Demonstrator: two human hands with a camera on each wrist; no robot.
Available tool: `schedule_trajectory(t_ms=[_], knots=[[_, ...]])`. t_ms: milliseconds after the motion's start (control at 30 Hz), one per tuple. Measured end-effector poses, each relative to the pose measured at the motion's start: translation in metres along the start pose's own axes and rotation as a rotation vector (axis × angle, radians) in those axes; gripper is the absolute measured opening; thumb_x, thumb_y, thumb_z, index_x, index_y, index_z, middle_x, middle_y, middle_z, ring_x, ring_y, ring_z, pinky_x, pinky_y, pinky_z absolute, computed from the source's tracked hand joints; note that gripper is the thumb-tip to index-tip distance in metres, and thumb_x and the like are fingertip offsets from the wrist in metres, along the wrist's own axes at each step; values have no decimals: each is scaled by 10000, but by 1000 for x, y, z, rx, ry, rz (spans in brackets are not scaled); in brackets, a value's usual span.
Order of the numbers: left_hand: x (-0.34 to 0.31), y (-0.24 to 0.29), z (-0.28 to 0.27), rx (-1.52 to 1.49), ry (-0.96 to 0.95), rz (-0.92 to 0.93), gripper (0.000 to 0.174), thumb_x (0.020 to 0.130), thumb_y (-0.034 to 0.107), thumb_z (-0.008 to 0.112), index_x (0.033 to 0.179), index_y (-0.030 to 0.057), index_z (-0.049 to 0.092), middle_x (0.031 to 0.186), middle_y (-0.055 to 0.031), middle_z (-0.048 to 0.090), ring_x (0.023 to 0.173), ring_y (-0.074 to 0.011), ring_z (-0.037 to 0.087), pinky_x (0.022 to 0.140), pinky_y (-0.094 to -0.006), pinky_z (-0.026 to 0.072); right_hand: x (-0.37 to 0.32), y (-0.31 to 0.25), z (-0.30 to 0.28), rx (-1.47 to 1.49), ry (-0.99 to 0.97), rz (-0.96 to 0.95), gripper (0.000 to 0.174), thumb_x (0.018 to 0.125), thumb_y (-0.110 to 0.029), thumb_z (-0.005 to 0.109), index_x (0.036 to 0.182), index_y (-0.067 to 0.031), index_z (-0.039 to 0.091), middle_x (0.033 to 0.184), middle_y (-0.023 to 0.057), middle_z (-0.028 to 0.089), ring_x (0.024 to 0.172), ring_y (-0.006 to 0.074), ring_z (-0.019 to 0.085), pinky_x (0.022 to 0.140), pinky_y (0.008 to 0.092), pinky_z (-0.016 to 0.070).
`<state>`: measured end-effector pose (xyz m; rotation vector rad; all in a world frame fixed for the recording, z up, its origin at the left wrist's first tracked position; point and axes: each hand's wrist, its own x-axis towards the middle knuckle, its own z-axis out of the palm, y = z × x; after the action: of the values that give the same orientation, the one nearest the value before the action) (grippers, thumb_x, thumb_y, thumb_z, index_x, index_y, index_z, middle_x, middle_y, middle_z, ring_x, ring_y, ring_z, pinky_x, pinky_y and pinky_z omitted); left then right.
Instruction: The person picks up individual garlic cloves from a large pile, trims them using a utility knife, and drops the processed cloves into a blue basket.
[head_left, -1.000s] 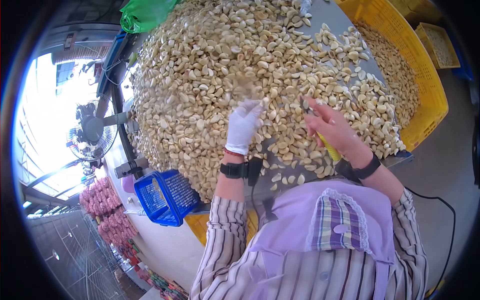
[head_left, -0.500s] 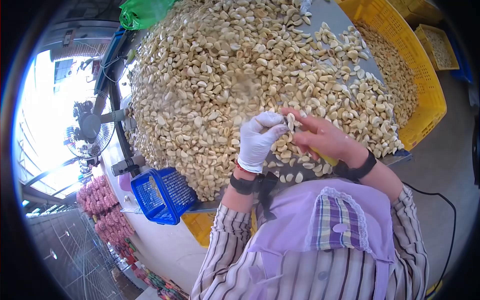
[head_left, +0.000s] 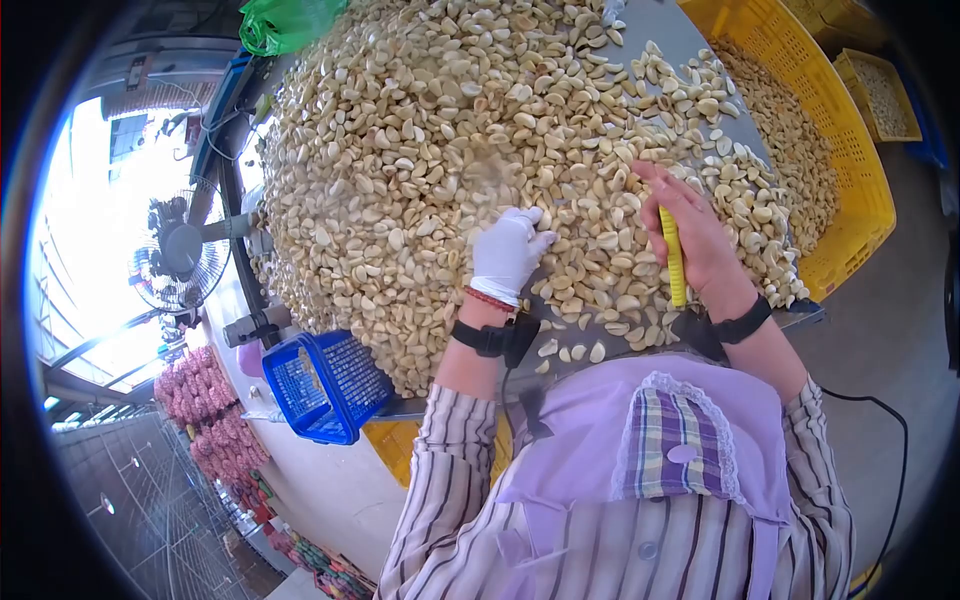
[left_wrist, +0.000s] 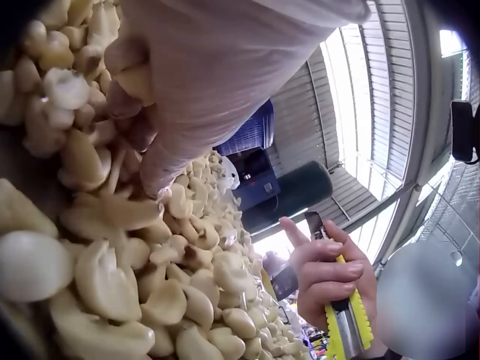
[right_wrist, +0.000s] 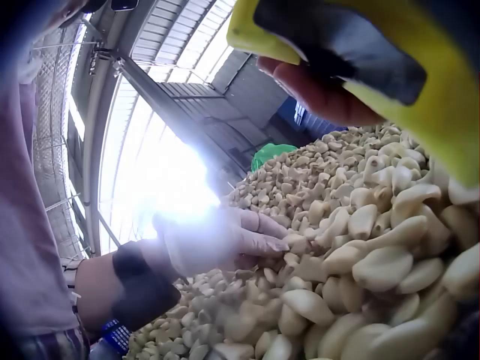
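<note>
Pale peeled garlic cloves (head_left: 400,180) lie heaped over the metal table. My left hand (head_left: 507,255), in a thin white glove, reaches down into the near part of the heap, its fingertips among the cloves. In the left wrist view the gloved fingers (left_wrist: 161,161) stand slightly apart, right at several cloves. My bare right hand (head_left: 703,245) grips a yellow utility knife (head_left: 675,265) above the cloves at the right. The left wrist view shows the knife (left_wrist: 349,330) upright in the curled fingers, with the index finger raised away from it.
A blue plastic basket (head_left: 352,400) stands at the table's left front edge. Beyond the right edge is a large yellow crate (head_left: 868,215) of cloves. A green bag (head_left: 290,25) lies at the back left, and a fan (head_left: 182,248) stands at the left.
Half a second ago both hands met over the near cloves, with a clove between them. Since then my left hand has gone left to the heap and my right hand right, with the knife.
</note>
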<state>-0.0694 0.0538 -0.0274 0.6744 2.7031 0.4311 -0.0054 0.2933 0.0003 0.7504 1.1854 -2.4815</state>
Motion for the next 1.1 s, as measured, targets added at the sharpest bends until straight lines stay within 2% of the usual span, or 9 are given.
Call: schedule_trajectory(t_ms=[300,433,500,667,700,767,833,900,1100], knots=[[-20,19,-29,-1214,-77,-466,217,851,160,605,1018,21,613,669,26,543,504,-18,428,424,-142,289,-14,3,13,-349,-200,48,512,916,-194,495,1401,-99,361,697,16,550,472,51,468,432,179,398],[-34,27,-24,-1362,-180,-401,194,850,194,625,928,18,601,697,-1,567,489,-43,447,410,-197,312,-20,5,30,-652,-436,123,538,910,-183,519,1420,-214,348,694,-6,557,488,36,479,469,188,431],[-47,16,-11,-1832,-394,-35,243,826,219,636,926,7,569,715,-46,567,509,-80,477,413,-202,318,-20,9,32,-689,-490,103,494,913,-181,517,1393,-200,401,692,-15,555,485,33,477,467,190,433],[-64,-13,-10,-2254,-139,173,363,824,315,649,1009,10,582,779,-83,571,612,-145,547,478,-222,406,-4,13,13,-352,-115,64,386,942,-178,478,1319,-92,481,669,-16,516,443,44,444,417,166,391],[-60,-19,-13,-2256,-132,167,363,824,315,649,1009,10,582,779,-83,571,612,-145,547,478,-222,406,-1,13,11,-354,-118,70,386,942,-178,478,1319,-92,481,669,-16,516,443,44,444,417,166,391],[-49,-27,-19,-994,181,-396,368,849,345,637,985,3,623,801,-43,583,637,-144,566,519,-263,443,2,11,9,-198,-69,58,381,943,-193,482,1307,-82,487,664,-15,510,428,47,429,404,164,370],[-35,-22,-5,-625,385,-219,305,847,323,635,926,29,654,796,-32,611,650,-179,599,567,-317,470,3,15,10,-211,-85,55,381,943,-203,483,1306,-88,487,662,-13,512,430,50,435,401,166,363],[-27,-15,-3,47,188,-25,291,819,313,654,961,59,665,800,-74,642,709,-246,626,618,-340,487,0,15,15,-260,-81,100,387,941,-213,488,1307,-88,486,659,-13,510,430,50,436,406,167,365],[-23,-26,7,-396,188,-268,299,801,278,684,964,28,687,845,-112,648,761,-243,636,686,-302,497,-1,16,10,-270,-100,63,400,936,-220,497,1314,-93,483,663,-15,511,435,54,439,403,176,363]])
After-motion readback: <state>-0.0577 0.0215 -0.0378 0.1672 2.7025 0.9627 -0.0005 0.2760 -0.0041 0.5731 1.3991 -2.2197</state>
